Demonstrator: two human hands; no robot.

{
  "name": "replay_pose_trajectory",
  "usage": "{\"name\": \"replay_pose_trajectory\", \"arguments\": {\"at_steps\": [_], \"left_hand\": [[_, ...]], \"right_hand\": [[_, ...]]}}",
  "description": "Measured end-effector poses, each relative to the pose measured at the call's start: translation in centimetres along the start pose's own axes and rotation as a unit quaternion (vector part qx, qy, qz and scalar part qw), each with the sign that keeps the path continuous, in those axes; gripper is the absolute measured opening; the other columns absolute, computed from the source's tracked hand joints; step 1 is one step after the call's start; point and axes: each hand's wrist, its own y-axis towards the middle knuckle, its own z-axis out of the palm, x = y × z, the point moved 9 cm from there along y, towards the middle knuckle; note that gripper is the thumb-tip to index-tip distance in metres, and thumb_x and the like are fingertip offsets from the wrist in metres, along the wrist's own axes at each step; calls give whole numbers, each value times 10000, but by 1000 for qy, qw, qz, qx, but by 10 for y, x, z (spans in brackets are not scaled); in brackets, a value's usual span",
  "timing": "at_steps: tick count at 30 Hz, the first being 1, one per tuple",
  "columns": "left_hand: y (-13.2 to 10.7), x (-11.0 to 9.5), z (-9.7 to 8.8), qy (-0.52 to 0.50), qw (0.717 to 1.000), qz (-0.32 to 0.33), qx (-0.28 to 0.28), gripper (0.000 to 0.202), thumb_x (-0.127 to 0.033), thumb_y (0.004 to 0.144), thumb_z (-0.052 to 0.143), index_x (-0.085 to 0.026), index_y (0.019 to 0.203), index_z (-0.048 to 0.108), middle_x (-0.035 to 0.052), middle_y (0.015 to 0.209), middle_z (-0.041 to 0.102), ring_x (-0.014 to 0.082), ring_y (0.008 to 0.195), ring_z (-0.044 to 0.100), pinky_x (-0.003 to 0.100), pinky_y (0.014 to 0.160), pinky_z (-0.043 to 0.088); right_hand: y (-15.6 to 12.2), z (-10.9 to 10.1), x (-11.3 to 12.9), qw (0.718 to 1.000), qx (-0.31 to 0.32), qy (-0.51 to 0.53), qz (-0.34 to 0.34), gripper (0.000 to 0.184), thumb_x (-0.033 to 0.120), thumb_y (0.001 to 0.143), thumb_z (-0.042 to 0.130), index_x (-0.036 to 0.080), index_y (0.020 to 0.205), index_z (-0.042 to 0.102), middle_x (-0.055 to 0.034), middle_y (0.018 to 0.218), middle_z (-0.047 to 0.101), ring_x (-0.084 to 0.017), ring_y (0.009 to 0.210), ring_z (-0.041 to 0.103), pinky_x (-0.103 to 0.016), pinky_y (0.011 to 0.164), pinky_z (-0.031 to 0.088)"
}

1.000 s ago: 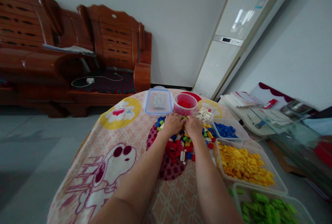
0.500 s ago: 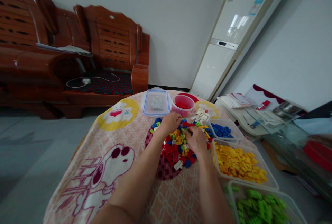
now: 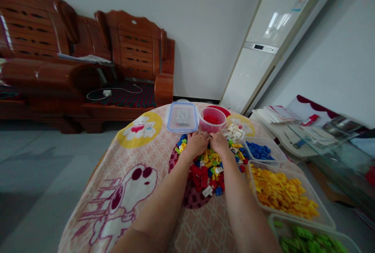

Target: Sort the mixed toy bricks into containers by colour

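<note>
My left hand [image 3: 198,143] and my right hand [image 3: 219,142] meet at the far side of a mixed pile of toy building bricks [image 3: 201,173]. Both have their fingers curled and close together, fingertips nearly touching. Whatever they pinch is hidden behind the fingers. Just beyond them stands a round pink tub [image 3: 213,117] with red bricks inside. Loose white bricks [image 3: 234,131] lie to the right of my right hand. The pile holds red, yellow, blue, green and white pieces on a dark red patterned patch of the cloth.
Along the right side stand clear boxes of blue bricks [image 3: 259,150], yellow bricks [image 3: 284,190] and green bricks [image 3: 310,239]. A blue-rimmed lidded container [image 3: 183,117] sits at the back. A printed cloth [image 3: 131,190] covers the round table. A wooden bench [image 3: 131,53] stands behind.
My hands have come together near the pink tub; the right hand moved away from the middle of the pile. The view has shifted slightly, so everything sits a bit further right.
</note>
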Motion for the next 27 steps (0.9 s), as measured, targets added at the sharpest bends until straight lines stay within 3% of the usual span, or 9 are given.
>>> {"name": "replay_pose_trajectory", "arguments": {"at_steps": [6,16,21,27], "left_hand": [[1,2,1,-13,1000,-2,1,315,-320,979,390,-188,1073,660,130,1160,671,278,1085,590,470,974,432],[0,2,0,-7,1000,-15,7,330,-335,983,377,-189,1075,659,129,1149,672,281,1074,594,446,937,464],[1,1,2,-32,999,-5,-12,324,-323,986,379,-202,1114,651,127,1259,611,268,1179,552,440,1019,429],[2,5,7,-20,1000,-9,5,345,-336,987,374,-207,1150,649,126,1172,639,262,1147,557,436,1015,425]], "right_hand": [[1,0,0,1000,-7,-4,3,295,262,944,466,156,1134,665,-154,1167,664,-233,1121,592,-317,920,412],[1,-1,2,1000,-21,16,-13,322,242,957,434,178,1185,652,-125,1178,677,-211,1112,603,-298,916,412],[-1,0,4,1000,-14,-1,-15,289,255,947,450,183,1110,677,-124,1152,677,-219,1085,612,-306,907,419],[-2,0,7,999,-11,5,-35,311,223,947,428,170,1121,680,-129,1154,688,-219,1100,609,-312,931,413]]}}
